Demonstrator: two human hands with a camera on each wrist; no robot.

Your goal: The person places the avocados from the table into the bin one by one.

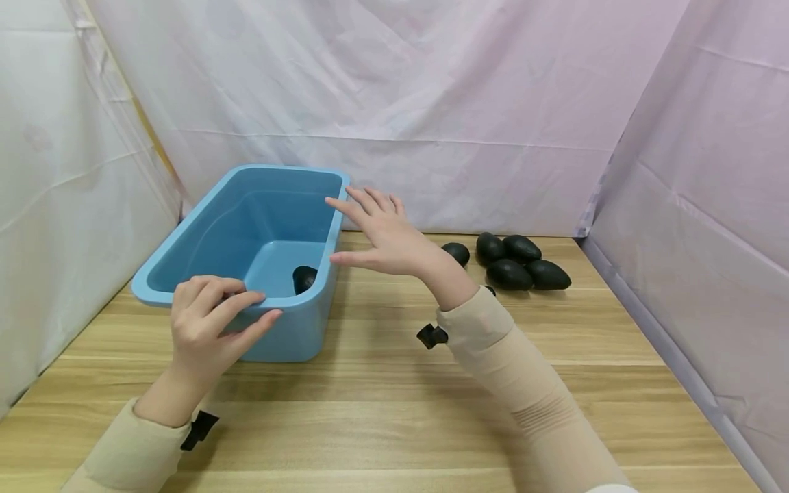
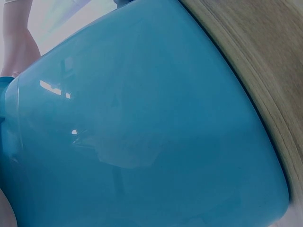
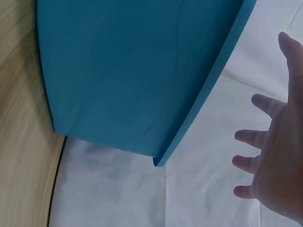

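On the table (image 1: 394, 411), a blue tub (image 1: 203, 236) with two hands at it.
From above, the left hand (image 1: 206, 322) grips the tub's near rim, the right hand (image 1: 382, 233) hovers spread-fingered beside its right wall, one avocado (image 1: 304, 279) inside, more avocados (image 1: 518, 263) well apart. Left wrist: only tub wall (image 2: 142, 132). Right wrist: spread fingers (image 3: 251, 137) beside the tub (image 3: 137, 71).

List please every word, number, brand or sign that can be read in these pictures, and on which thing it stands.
None: no readable text shows in any view.
The blue tub is plain, with only light reflections on its wall.
The dark avocados, the wooden table and the pale cloth backdrop bear no writing.
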